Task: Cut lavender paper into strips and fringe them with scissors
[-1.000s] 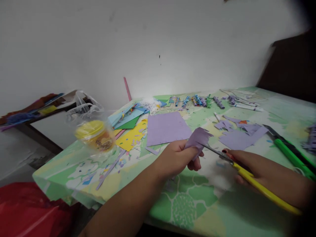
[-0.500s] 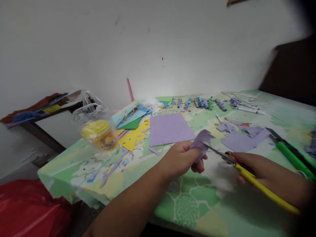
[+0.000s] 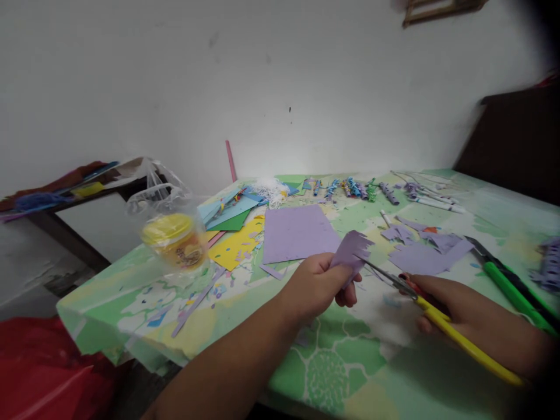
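Note:
My left hand (image 3: 321,283) grips a small purple paper piece (image 3: 349,252) with a fringed, slit upper edge. My right hand (image 3: 441,300) is closed on scissors with yellow handles (image 3: 464,341). The tips of the scissor blades meet the right side of the held paper. Behind my left hand, a large purple sheet (image 3: 300,233) lies flat on the table. Purple paper scraps (image 3: 426,254) lie beyond my right hand.
On the patterned tablecloth (image 3: 328,373) stands a yellow-lidded tub (image 3: 175,239) in clear plastic at left. Blue, green and yellow sheets (image 3: 236,242) lie beside it. Fringed paper rolls (image 3: 354,188) line the back; a green-handled tool (image 3: 516,291) lies at right.
The view has shifted slightly. My left hand and the purple piece have moved a little left, and the fringed edge shows more separate slits.

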